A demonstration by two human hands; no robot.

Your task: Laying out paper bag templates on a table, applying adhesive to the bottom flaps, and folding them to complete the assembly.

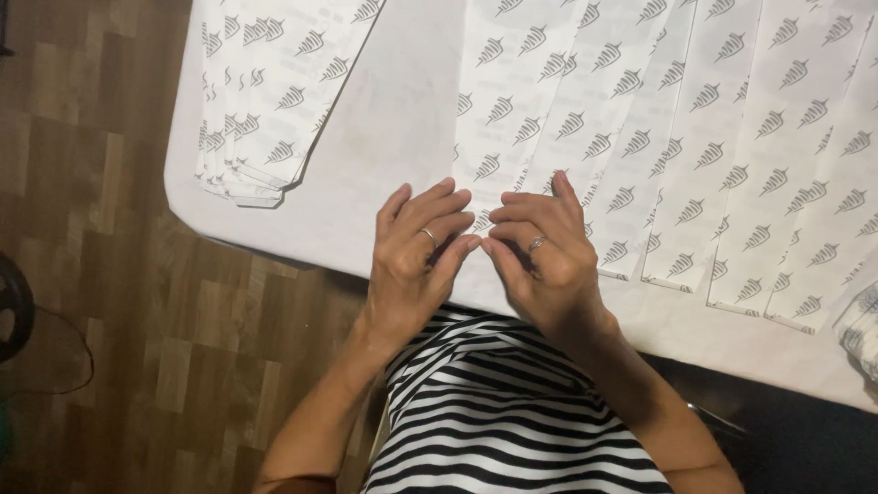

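Left hand (416, 252) and right hand (540, 252) side by side at near edge of white worktop (384, 119), fingertips meeting over bottom end of a printed paper strip (512, 110). Fingers curled, pinching at strip's edge; grip itself hidden behind knuckles, so cannot tell if anything is actually clamped. Ring on each hand. Row of overlapping printed strips (750, 155) fanned out right of hands, near ends close to worktop edge. Stack of folded printed sheets (265, 91) far left, well apart from hands. Crumpled white item (860, 329) at right edge. Wood-pattern floor (91, 229) left, striped shirt (503, 412) below.
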